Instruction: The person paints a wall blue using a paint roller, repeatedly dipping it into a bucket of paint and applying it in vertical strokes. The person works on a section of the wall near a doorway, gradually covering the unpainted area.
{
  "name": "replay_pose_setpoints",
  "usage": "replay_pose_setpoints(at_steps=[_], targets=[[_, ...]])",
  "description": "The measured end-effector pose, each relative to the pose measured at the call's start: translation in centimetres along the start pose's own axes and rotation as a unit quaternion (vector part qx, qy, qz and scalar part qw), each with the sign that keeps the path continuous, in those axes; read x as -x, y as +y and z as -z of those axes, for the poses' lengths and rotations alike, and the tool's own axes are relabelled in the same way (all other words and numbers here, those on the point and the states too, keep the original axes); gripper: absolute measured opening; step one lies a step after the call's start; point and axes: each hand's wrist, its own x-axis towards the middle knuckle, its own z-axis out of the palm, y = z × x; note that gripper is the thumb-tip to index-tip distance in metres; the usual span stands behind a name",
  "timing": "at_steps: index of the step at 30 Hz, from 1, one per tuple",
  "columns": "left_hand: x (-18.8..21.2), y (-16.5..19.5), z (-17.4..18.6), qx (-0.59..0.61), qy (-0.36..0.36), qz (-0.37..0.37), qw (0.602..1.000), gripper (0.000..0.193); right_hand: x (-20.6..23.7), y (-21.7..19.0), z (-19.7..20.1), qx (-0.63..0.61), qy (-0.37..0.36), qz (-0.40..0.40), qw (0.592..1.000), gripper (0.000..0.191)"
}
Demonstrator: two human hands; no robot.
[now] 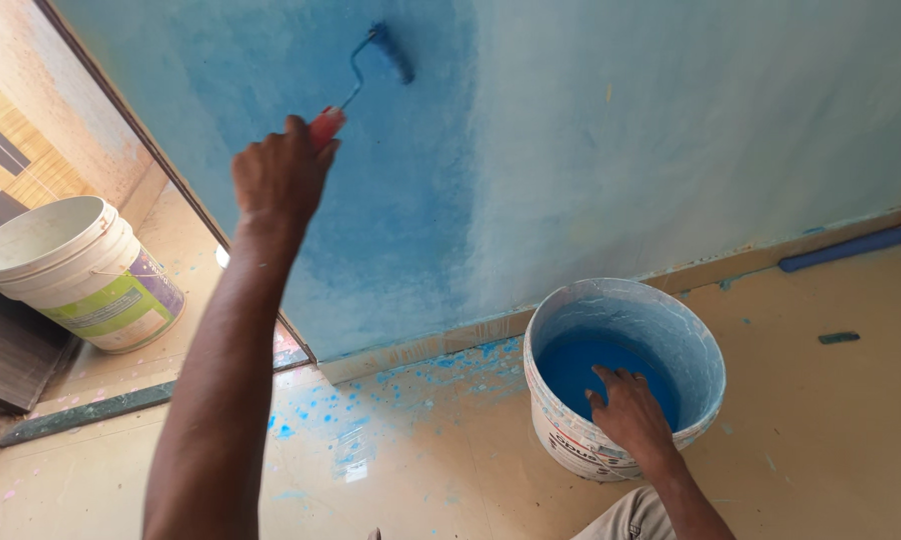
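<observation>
The left hand (279,178) is up high and shut tight on the red handle of a roller (391,52). The roller's blue head is pressed on the wall (671,130). The right hand (629,410) is down low, its fingers resting on the rim of the paint bucket (699,345); it looks like it hangs on there, not gripping hard. The bucket sits on the floor (831,440) near the wall and has blue paint in the bottom. The wall by the roller is dark blue. To the right, the wall is pale and thin, so I think it needs more paint. Blue drips dot the floor. A white bucket (76,270) stands far off to the left.
</observation>
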Motion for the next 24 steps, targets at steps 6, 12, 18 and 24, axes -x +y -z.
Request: replay_pose_setpoints(at_steps=[6, 12, 18, 24], targets=[[1.0, -0.9, 0.0, 0.014, -0.019, 0.020, 1.000, 0.051, 0.1, 0.0, 0.1, 0.002, -0.003, 0.006, 1.000, 0.055], [3.3, -4.0, 0.0, 0.028, -0.031, 0.031, 0.999, 0.051, 0.1, -0.4, 0.1, 0.010, -0.036, -0.010, 0.999, 0.056], [1.6, 0.6, -2.0, 0.081, -0.023, 0.057, 0.995, 0.052, 0.1, -0.3, 0.3, 0.007, -0.008, -0.008, 1.000, 0.054], [3.5, 1.1, -2.8, 0.117, -0.019, 0.078, 0.990, 0.048, 0.0, 0.0, -0.2, 0.006, 0.001, 0.005, 1.000, 0.054]])
